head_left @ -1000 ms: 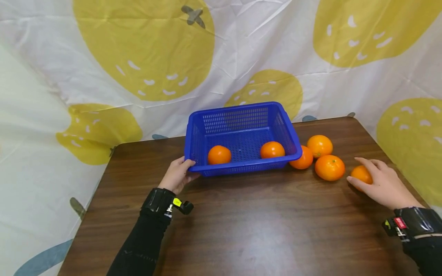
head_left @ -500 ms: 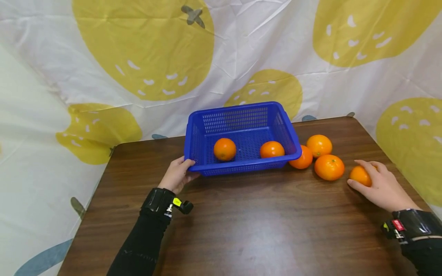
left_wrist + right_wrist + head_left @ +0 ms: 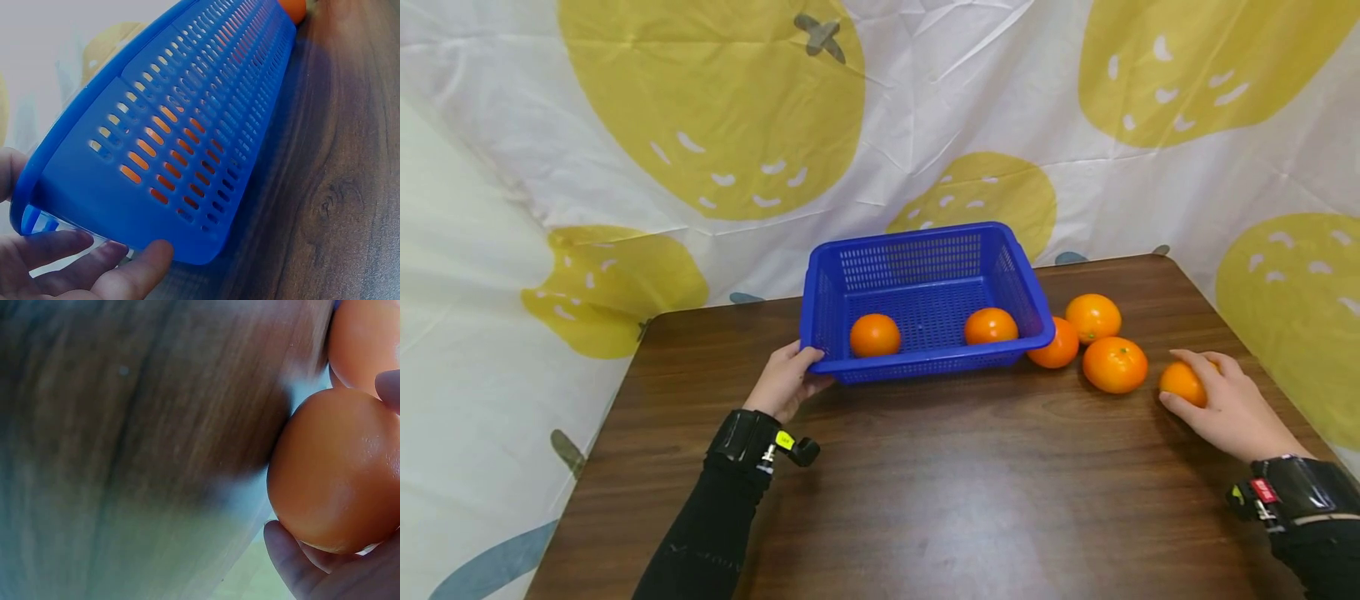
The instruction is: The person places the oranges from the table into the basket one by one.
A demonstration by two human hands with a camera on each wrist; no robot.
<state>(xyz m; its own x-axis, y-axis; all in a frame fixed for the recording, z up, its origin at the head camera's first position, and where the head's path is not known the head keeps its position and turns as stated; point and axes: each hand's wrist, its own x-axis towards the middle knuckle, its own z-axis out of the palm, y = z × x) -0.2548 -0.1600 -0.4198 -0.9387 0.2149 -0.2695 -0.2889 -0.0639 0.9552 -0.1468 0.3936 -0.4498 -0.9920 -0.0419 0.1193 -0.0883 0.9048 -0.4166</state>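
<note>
Behind both hands hangs a white cloth (image 3: 467, 250) with yellow fruit prints. The left hand (image 3: 784, 385) is clamped on the near left corner of the blue plastic basket (image 3: 917, 360): the thumb lies over the rim, the other fingers are bent below it. Inside, just to the right of these fingers, sits the first orange (image 3: 875, 335); farther right from them is the second orange (image 3: 991, 326), close to the front wall. The brown wooden table (image 3: 962, 483) extends under the basket and between the two hands. The third orange (image 3: 1057, 346) is well apart from the left fingers, partly hidden by the right corner of the basket. Next come the fourth orange (image 3: 1093, 318), at the back, and the fifth orange (image 3: 1115, 365), near the right fingertips, on their left. The right hand (image 3: 1232, 407) holds the sixth orange (image 3: 1180, 382), its thumb and fingers curved around the fruit; whether it touches the table, I cannot tell.
</note>
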